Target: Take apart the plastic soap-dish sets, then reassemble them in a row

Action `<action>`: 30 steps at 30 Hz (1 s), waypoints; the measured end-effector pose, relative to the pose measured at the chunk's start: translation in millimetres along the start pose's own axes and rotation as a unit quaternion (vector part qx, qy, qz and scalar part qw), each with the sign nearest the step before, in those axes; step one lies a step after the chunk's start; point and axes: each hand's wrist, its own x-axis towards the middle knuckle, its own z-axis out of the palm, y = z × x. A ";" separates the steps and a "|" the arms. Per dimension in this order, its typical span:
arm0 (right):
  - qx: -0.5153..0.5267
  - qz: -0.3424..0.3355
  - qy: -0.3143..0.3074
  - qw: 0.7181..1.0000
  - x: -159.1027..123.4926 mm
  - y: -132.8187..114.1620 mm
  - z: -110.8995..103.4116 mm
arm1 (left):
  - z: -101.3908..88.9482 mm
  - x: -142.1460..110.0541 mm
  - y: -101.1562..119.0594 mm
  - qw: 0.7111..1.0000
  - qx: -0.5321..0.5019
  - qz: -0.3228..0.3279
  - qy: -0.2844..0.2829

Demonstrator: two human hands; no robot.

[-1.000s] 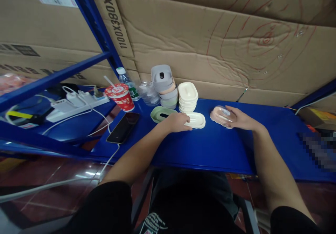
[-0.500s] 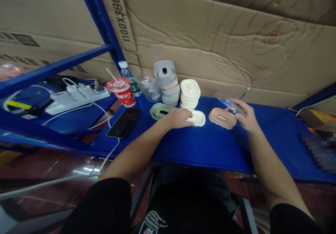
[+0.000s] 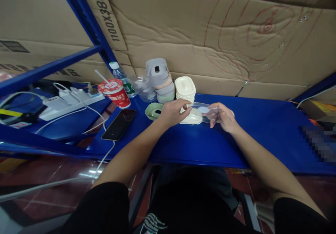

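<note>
My right hand (image 3: 223, 118) grips the right end of a clear plastic cover (image 3: 203, 109), fingers bent around its edge. At the cover's left end, the thumb and forefinger of my left hand (image 3: 173, 114) close on its edge. Below the cover sits a cream oval tray-like piece (image 3: 193, 117), partly hidden by the cover and my left fingers. A green oval piece with a dark slot (image 3: 152, 111) lies just left of my left hand. Behind my hands rises a stack of cream pieces (image 3: 185, 86).
Grey, peach and green pieces form a stack (image 3: 157, 73), beside nested clear plastic covers (image 3: 145, 88). Farther left are a water bottle (image 3: 121, 76), a red cup with straw (image 3: 115, 94), a phone (image 3: 119, 124) and a power strip (image 3: 70, 102). Cardboard (image 3: 168, 27) backs the blue table (image 3: 183, 146).
My right hand has brought the clear cover left, over the cream piece. My left hand has shifted from the cream piece to the cover's edge. The pinkish slotted piece no longer shows.
</note>
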 end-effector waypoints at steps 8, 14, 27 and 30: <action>-0.023 0.010 0.087 0.996 5.7 3.4 -5.2 | 6.8 -1.4 -11.6 0.997 0.034 -0.067 -0.019; -0.031 -0.005 0.095 0.995 8.5 8.0 -3.2 | 4.3 1.4 -13.8 0.992 0.053 -0.103 -0.056; -0.021 0.012 0.035 0.999 8.9 8.1 -6.6 | -0.7 4.4 -11.0 0.982 0.080 -0.111 -0.127; -0.046 0.013 0.008 0.999 7.5 8.9 -8.1 | -0.8 3.4 -10.3 0.989 0.053 -0.051 -0.127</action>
